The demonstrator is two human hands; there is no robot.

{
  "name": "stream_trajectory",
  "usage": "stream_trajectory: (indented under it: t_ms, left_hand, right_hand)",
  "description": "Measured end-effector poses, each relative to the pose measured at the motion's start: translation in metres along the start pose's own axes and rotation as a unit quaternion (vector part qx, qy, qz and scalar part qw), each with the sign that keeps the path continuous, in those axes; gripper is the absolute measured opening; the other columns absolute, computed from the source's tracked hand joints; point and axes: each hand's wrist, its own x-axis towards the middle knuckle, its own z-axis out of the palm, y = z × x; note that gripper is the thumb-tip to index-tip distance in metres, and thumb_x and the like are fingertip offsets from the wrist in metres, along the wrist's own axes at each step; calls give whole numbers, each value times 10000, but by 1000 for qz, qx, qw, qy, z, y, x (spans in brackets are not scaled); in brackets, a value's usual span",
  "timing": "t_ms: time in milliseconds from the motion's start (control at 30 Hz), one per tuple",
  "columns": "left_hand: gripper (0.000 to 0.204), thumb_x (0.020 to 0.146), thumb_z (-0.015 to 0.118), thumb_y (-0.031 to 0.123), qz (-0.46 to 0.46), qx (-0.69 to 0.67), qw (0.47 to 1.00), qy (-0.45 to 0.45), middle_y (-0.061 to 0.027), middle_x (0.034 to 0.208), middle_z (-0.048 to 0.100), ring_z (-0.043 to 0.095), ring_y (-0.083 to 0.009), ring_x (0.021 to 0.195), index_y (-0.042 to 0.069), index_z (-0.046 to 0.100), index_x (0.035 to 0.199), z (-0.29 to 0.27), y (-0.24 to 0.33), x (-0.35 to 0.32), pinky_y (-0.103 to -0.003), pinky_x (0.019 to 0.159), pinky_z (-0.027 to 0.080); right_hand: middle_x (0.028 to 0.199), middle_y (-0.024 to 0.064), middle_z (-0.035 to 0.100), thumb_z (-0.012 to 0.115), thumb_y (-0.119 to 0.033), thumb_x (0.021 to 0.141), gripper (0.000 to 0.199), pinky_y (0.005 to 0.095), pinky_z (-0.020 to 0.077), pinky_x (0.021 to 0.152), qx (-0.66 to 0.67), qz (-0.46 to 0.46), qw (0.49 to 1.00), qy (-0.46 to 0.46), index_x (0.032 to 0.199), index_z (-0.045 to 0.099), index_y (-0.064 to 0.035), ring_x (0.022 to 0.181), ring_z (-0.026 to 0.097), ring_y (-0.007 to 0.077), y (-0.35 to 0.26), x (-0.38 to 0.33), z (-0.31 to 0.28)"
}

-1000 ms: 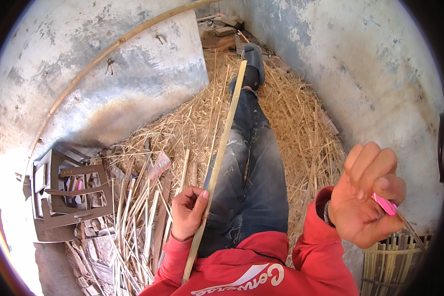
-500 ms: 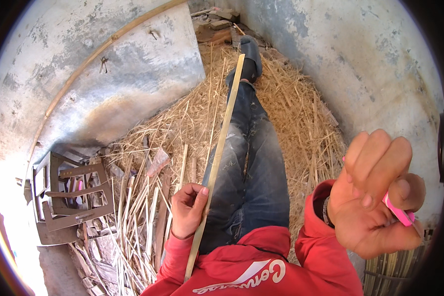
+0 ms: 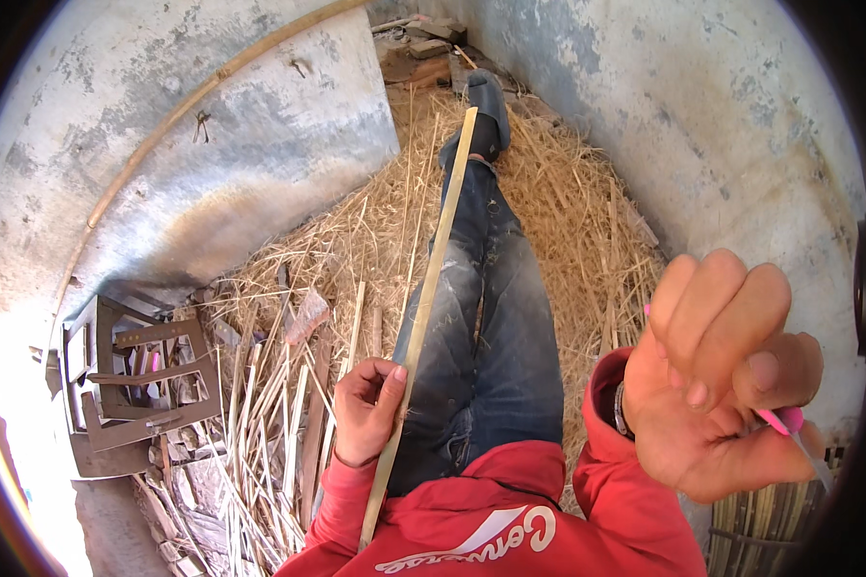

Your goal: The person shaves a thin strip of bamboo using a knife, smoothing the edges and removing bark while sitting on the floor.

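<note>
A long, flat, pale bamboo strip (image 3: 439, 240) lies along my outstretched legs (image 3: 481, 317), from near the shoe to my red sweatshirt. My left hand (image 3: 366, 409) grips it near its lower end, thumb pressed on top. Raised at the right, apart from the strip, my right hand (image 3: 726, 385) has its fingers curled around a small knife with a pink handle (image 3: 784, 419). Its thin blade (image 3: 816, 464) sticks out past the thumb, and most of the handle is hidden in the palm.
Shavings (image 3: 568, 231) cover the floor around my legs. Loose strips (image 3: 279, 433) lie at the left beside a brown metal frame (image 3: 154, 380). A tied strip bundle (image 3: 765, 524) stands at lower right. A bent pole (image 3: 164, 125) leans along the left wall; another wall (image 3: 702, 125) rises at right.
My right hand has turned slightly and shifted a little left, and more of the knife's blade shows. My left hand and the bamboo strip have stayed in place.
</note>
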Motion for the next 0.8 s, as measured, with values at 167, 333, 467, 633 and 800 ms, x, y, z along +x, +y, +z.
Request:
stream_trajectory:
  t_ms: [167,333,467,633,800]
  left_hand:
    - [168,986,660,132,3,-16,1000,3,38,720,585,493,-24,638,-19,643,913,0,-1,0,-207,574,383]
    - [170,987,660,133,-11,-16,1000,-7,37,730,586,495,-24,648,-20,642,916,2,-4,1,-205,580,381]
    - [171,987,661,134,-5,-13,1000,-4,38,733,588,494,-23,651,-21,642,916,-1,0,0,-203,582,380]
    - [165,987,658,127,-3,-10,1000,6,40,730,588,491,-21,646,-21,642,914,0,-2,0,-204,576,377]
    - [145,984,656,108,-22,-17,1000,-2,37,741,593,497,-20,660,-21,643,919,1,4,0,-204,589,385]
  right_hand:
    - [831,-2,445,360,-599,1039,554,269,252,600,8,-16,1000,0,1210,578,-119,681,342,113,7,2,3]
    - [829,3,445,359,-600,1038,554,269,254,595,8,-25,1000,2,1172,572,-106,681,344,114,8,1,0]
    - [827,4,445,354,-607,1036,573,270,255,591,10,-21,1000,-8,1178,570,-96,678,345,114,9,4,5]
    - [830,-2,445,337,-617,1035,613,267,259,590,-9,-19,1000,-17,1246,571,-91,674,346,108,11,5,1]
    - [836,-9,446,325,-615,1038,622,263,262,598,-18,-16,1000,7,1271,575,-95,674,348,105,9,9,7]
